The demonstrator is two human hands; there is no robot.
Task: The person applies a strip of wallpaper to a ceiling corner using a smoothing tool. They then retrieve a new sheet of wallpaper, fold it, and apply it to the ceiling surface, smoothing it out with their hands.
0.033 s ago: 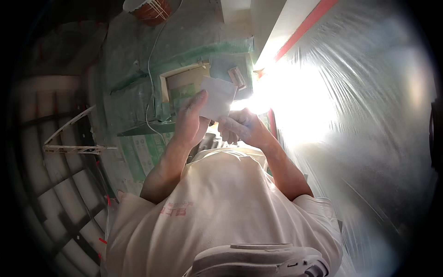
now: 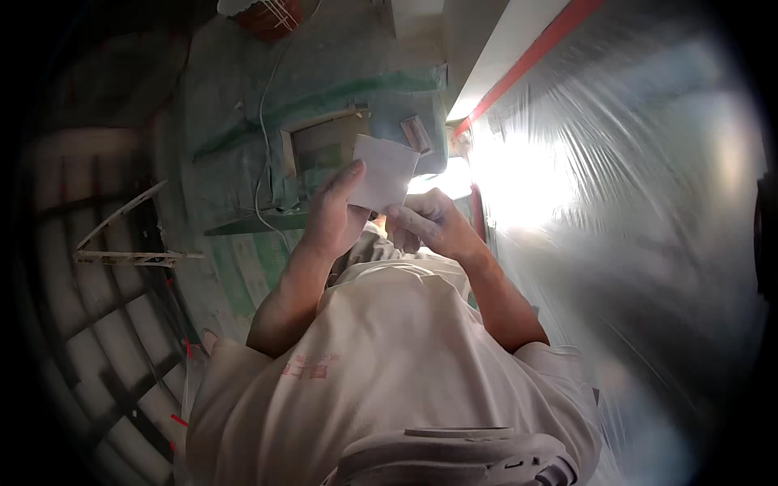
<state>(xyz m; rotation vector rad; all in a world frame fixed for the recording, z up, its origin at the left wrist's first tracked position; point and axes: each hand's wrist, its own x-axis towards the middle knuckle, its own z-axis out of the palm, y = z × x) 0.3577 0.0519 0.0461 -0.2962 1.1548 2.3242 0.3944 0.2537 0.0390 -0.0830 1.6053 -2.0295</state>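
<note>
A: status on the hands?
B: left hand (image 2: pixel 334 215) is up in front of the chest, thumb and fingers (image 2: pixel 350 174) pinching a small square of white sheet (image 2: pixel 384 173); sheet is tilted, one corner pointing up; it sits in mid-air, resting on nothing.
A: right hand?
B: right hand (image 2: pixel 431 225) is just beside the left, below the sheet's lower edge; fingers curled in narrow; can't tell if they touch the sheet or hold anything.
A: what's behind it?
B: green-smeared wall (image 2: pixel 243 170) with a rectangular recessed box (image 2: pixel 324 142) directly behind the sheet; a thin white cable (image 2: pixel 261 162) hangs down the wall beside the box; small pale plate (image 2: pixel 416 134) near the sheet's upper corner.
A: right side?
B: clear plastic sheeting (image 2: pixel 632 243), bright glare through it; a red strip (image 2: pixel 535 57) runs along its top edge.
A: left side?
B: dark grid frame (image 2: pixel 105 324); blurred, no detail.
</note>
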